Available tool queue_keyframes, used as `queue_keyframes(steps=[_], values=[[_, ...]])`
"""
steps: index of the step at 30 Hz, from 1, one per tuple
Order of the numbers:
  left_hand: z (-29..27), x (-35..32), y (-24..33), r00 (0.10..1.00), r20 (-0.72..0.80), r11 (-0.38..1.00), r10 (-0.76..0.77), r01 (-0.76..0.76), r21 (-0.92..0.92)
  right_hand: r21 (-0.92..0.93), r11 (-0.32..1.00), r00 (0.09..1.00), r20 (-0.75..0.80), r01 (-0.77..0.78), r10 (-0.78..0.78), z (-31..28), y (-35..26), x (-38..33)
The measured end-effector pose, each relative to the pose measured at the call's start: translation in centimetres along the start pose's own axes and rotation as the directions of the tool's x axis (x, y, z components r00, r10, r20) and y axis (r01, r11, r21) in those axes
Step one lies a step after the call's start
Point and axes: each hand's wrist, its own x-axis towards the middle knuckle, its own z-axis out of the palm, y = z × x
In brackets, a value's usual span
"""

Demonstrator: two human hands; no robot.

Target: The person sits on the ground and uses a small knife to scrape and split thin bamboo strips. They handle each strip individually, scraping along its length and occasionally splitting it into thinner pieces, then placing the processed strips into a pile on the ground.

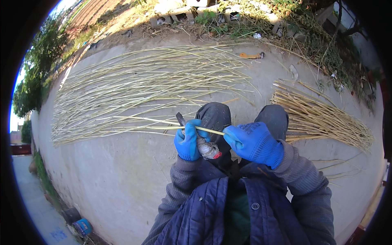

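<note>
Both my hands wear blue work gloves and are raised in front of my knees. My left hand (pixel 189 141) is closed around what looks like a knife with a cloth-wrapped handle (pixel 208 148); its short dark blade end sticks out above the fingers. A thin pale-green stalk (pixel 210 130) crosses at that hand, running leftward over the spread stalks. The near end of this stalk is pinched in my right hand (pixel 254 141), thumb and fingers together. Whether the blade touches the stalk is hidden by the left fingers.
Pale stalks (pixel 151 81) lie spread on the concrete ground (pixel 122 175) beyond my knees. A bundle of browner stalks (pixel 322 114) lies at right. A yellow-orange object with a dark end (pixel 251 55) rests farther off. Weeds and blocks line the far edge; a blue tin (pixel 83 227) stands lower left.
</note>
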Motion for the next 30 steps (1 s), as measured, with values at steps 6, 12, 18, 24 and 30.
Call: queue_keyframes(steps=[6,12,18,24,30], values=[[-0.4,0.4,-1.1,0.998,0.058,0.998,-0.008,0.004,0.066,0.062,0.989,0.975,0.187,-0.134,0.121,-1.1,0.6,0.3],[0.1,-0.5,-1.6,0.971,0.239,0.997,0.025,-0.04,0.059,0.148,0.975,0.903,0.421,-0.167,0.09,-3.7,2.2,1.8],[2.1,-1.6,-2.2,0.941,0.327,0.993,-0.084,0.053,0.104,0.237,0.947,0.862,0.502,-0.219,0.074,-3.0,1.8,2.4],[2.4,-0.7,-0.4,0.993,-0.003,0.989,-0.116,0.116,0.096,-0.033,0.995,0.97,0.224,-0.094,0.099,-3.0,1.5,0.6],[3.4,-1.3,-0.5,0.969,0.211,0.975,-0.13,0.087,0.203,0.06,0.998,0.992,0.126,-0.028,0.021,-0.7,1.0,0.4]])
